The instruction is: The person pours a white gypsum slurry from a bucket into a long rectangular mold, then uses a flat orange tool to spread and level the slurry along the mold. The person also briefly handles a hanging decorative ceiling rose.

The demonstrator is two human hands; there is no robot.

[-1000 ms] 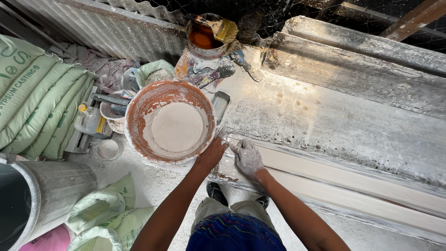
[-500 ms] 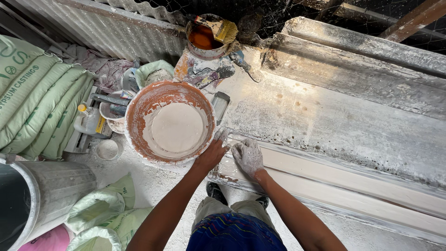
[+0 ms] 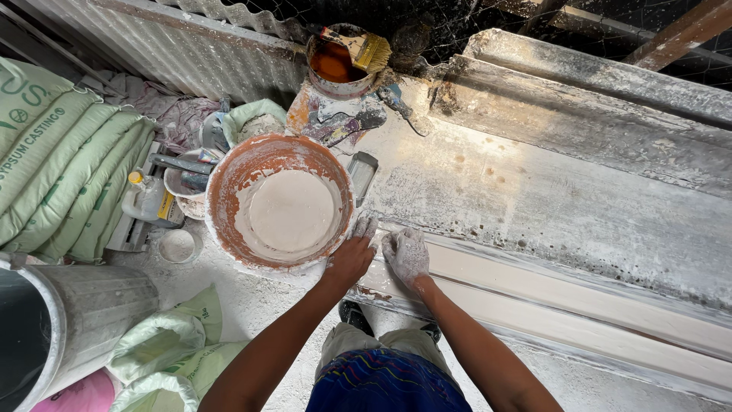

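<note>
- Plaster basin (image 3: 282,206), orange-rimmed, sits on the bench (image 3: 534,198).
- Left hand (image 3: 352,255) rests spread against its rim.
- Right hand (image 3: 406,255), plaster-coated, presses flat on the white moulding (image 3: 579,305).

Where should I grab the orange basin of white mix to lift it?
Probably by the rim, one hand on each side. The basin is wide, round, upright and holds white mix, so opposite grips keep it level. The left hand already rests at the near-right rim; the far-left rim is crowded by tools.
</note>
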